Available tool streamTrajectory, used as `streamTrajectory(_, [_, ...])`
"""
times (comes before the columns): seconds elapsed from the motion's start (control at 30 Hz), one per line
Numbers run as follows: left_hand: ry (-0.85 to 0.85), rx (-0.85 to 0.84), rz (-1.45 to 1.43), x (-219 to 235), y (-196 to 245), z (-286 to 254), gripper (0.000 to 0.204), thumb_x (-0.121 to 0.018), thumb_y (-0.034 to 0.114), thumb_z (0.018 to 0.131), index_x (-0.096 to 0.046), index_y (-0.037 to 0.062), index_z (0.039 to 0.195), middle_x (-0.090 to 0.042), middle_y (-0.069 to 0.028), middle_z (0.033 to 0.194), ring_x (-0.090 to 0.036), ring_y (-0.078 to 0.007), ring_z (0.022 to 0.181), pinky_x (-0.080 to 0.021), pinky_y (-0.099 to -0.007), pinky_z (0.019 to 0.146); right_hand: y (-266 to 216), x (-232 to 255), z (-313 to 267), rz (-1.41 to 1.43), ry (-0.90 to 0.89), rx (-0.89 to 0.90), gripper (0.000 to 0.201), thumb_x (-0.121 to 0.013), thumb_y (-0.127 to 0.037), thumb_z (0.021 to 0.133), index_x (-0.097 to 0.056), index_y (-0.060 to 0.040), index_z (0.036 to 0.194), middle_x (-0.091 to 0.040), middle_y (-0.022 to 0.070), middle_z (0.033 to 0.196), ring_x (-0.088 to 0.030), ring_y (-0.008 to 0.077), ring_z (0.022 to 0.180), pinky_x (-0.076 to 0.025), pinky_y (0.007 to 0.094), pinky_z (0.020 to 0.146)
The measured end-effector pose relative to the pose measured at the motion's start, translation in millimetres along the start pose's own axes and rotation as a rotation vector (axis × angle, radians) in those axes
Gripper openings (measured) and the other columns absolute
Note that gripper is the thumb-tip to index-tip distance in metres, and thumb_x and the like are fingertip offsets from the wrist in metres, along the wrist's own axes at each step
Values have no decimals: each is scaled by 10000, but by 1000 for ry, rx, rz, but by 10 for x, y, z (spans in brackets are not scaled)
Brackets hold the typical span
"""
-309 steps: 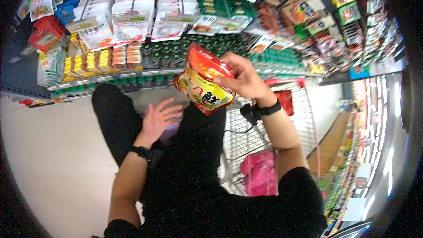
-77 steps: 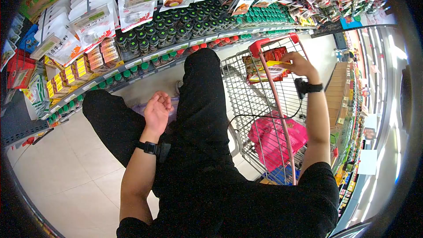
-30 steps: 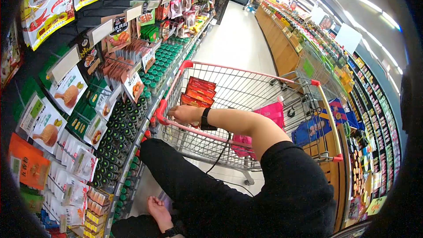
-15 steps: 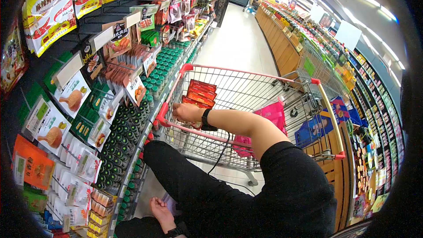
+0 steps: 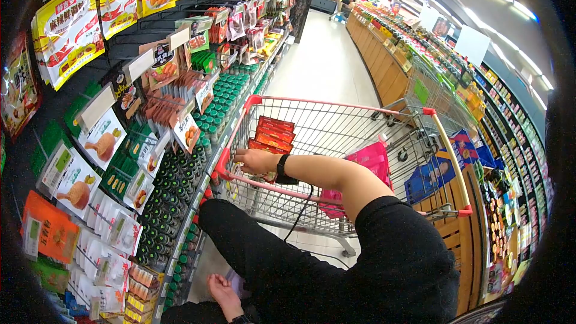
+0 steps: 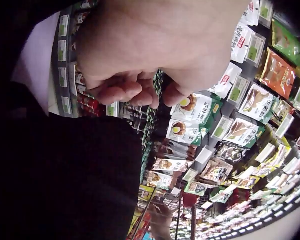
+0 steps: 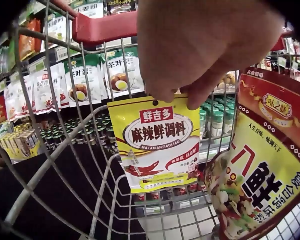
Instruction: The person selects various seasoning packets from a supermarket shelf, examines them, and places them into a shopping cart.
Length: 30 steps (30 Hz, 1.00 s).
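Observation:
My right hand (image 5: 255, 161) reaches over the cart's red-trimmed corner. In the right wrist view its fingers pinch the top edge of a yellow and white seasoning packet (image 7: 155, 145), which hangs upright inside the wire cart (image 7: 101, 175). Close beside it stands a larger red and yellow seasoning bag (image 7: 262, 170). Several red packets (image 5: 273, 133) lie in the cart just beyond this hand in the head view. My left hand (image 5: 223, 293) is low beside my leg, its fingers loosely curled with nothing in them; the left wrist view shows shelf goods beyond it.
Shelves on the left hold green-capped jars (image 5: 225, 99) and hanging packets (image 5: 69, 33). The cart also carries a pink bag (image 5: 369, 162) and a blue bag (image 5: 429, 175). A wooden display counter (image 5: 384, 42) lines the aisle's right side.
Earlier, my right hand held the red and yellow bag before the shelf, then a yellow packet over the cart. The view has since turned along the aisle; both hands barely moved this last second.

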State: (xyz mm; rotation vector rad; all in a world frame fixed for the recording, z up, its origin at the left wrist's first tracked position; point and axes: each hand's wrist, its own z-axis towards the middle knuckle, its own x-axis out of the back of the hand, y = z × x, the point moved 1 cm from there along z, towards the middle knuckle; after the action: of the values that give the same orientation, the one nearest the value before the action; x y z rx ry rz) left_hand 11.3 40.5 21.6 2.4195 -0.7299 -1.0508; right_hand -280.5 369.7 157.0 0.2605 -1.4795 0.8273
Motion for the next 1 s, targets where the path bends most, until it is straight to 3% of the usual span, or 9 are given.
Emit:
streamTrajectory(0.23, [-5, -8, -15, -11, 6, -39, 125, -515, 233, 941, -498, 138, 862, -453, 37, 709, -407, -72, 603, -312, -266, 571, 0, 59, -37, -12, -125, -80, 464, -508, -96, 855, -496, -57, 1317, -547, 204, 1286, -616, 406, 996, -508, 476, 874])
streamTrajectory(0.33, [5, -8, 10, -31, 15, -50, 124, -512, 238, 942, -499, 142, 863, -447, 40, 705, -406, -73, 606, -312, -268, 573, -144, 228, -61, -2, -252, -120, 466, -520, -100, 845, -508, -57, 1309, -538, 186, 1319, -607, 394, 1041, -499, 468, 895])
streamTrajectory(0.43, [4, 9, 15, -21, 14, -36, 132, -497, 246, 947, -494, 145, 863, -438, 41, 697, -401, -75, 611, -306, -270, 573, 73, -8, -91, -40, -140, 7, 474, -514, -90, 841, -513, -69, 1314, -509, 175, 1368, -572, 378, 1131, -488, 449, 936])
streamTrajectory(0.53, [-32, -5, 14, 76, -36, 32, 148, -486, 261, 948, -488, 144, 858, -432, 41, 696, -393, -81, 611, -299, -272, 577, 86, -43, -120, -60, -160, 24, 494, -495, -81, 847, -500, -84, 1340, -464, 165, 1420, -521, 360, 1218, -476, 437, 973])
streamTrajectory(0.73, [1, 6, 36, 97, -59, 64, 159, -495, 283, 940, -488, 144, 862, -444, 38, 721, -386, -83, 614, -296, -271, 592, 84, -81, -110, -70, -231, 8, 600, -500, -81, 832, -406, -115, 1423, -397, 154, 1475, -491, 363, 1255, -450, 428, 1014])
streamTrajectory(0.9, [12, 12, 17, 90, -66, 63, 164, -523, 284, 933, -504, 138, 863, -455, 39, 737, -388, -79, 616, -293, -267, 591, 138, -158, -102, -68, -188, 77, 581, -478, -101, 861, -381, -42, 1430, -338, 168, 1508, -492, 362, 1254, -462, 427, 990])
streamTrajectory(1.0, [-20, 17, 2, 127, -68, 72, 160, -537, 282, 928, -509, 139, 861, -459, 41, 742, -391, -77, 617, -292, -265, 591, 2, 0, -109, -9, -227, 41, 632, -521, -48, 798, -393, -51, 1417, -359, 186, 1492, -478, 373, 1264, -427, 417, 1040])
